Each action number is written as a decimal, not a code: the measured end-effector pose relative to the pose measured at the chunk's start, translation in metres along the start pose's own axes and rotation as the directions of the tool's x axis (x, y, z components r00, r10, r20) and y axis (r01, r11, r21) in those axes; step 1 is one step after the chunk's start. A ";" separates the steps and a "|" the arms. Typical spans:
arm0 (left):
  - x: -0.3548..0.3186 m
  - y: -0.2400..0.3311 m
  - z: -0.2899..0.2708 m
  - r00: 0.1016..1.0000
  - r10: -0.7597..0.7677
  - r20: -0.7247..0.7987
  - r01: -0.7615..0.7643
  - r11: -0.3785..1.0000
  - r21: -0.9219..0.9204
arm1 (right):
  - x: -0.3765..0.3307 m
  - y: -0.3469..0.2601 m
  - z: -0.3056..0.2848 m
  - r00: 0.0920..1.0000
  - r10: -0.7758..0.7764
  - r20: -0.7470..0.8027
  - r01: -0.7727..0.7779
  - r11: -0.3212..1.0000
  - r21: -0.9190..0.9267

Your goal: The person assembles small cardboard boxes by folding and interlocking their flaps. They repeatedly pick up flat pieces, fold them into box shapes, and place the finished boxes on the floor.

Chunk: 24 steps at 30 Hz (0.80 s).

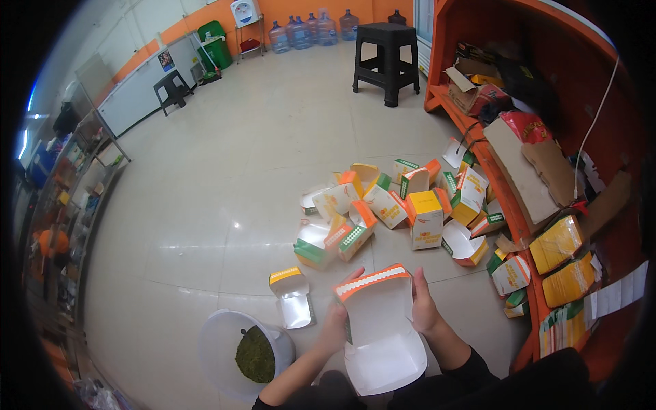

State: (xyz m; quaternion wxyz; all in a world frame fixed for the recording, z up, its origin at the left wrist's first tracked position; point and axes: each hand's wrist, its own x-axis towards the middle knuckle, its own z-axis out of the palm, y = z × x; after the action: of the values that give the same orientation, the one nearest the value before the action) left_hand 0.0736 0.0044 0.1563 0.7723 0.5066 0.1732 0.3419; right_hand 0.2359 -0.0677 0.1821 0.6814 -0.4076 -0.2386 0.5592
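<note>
Between my two hands is a folded food carton, its white inside facing up and an orange band with a scalloped white edge along its far side. My left hand grips its left side, and my right hand presses on its right side with the thumb pointing up. The carton's near flap hangs over my lap. Left of my left hand, on the floor, lies an opened carton with a yellow edge and a shiny inner face. Beyond my hands spreads a loose heap of white, yellow, orange and green cartons.
A whitish bucket holding green crumbly material stands at lower left. On the right, an orange shelf unit carries cardboard and wrapped yellow carton packs. A black stool, water bottles and a glass case stand farther off.
</note>
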 end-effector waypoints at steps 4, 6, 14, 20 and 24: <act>-0.003 -0.001 -0.011 0.995 -0.084 -0.049 0.082 0.996 -0.030 | 0.004 -0.001 -0.004 1.000 0.009 0.026 -0.005 0.988 -0.151; -0.005 -0.005 -0.011 0.983 -0.114 -0.142 0.126 0.989 0.075 | 0.005 0.000 -0.006 0.995 -0.095 -0.008 0.075 0.831 -0.551; -0.002 -0.010 0.004 0.889 0.380 -0.253 -0.212 0.835 0.508 | -0.020 -0.009 0.012 0.895 -0.374 0.242 0.262 0.001 -0.965; 0.002 -0.001 0.004 0.942 0.187 0.279 -0.192 0.981 -0.012 | -0.043 0.009 -0.031 0.983 -0.173 0.054 0.036 -0.105 -0.994; 0.002 0.009 -0.014 0.959 0.088 0.269 -0.260 0.645 0.718 | -0.056 0.017 -0.115 0.936 -0.339 -0.092 0.113 0.539 -0.835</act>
State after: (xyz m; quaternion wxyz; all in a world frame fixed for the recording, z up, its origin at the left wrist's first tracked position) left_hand 0.0633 0.0172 0.1588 0.4733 0.8256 0.1661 0.2583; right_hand 0.3019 -0.1535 0.1119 0.5054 -0.7063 -0.4356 0.2367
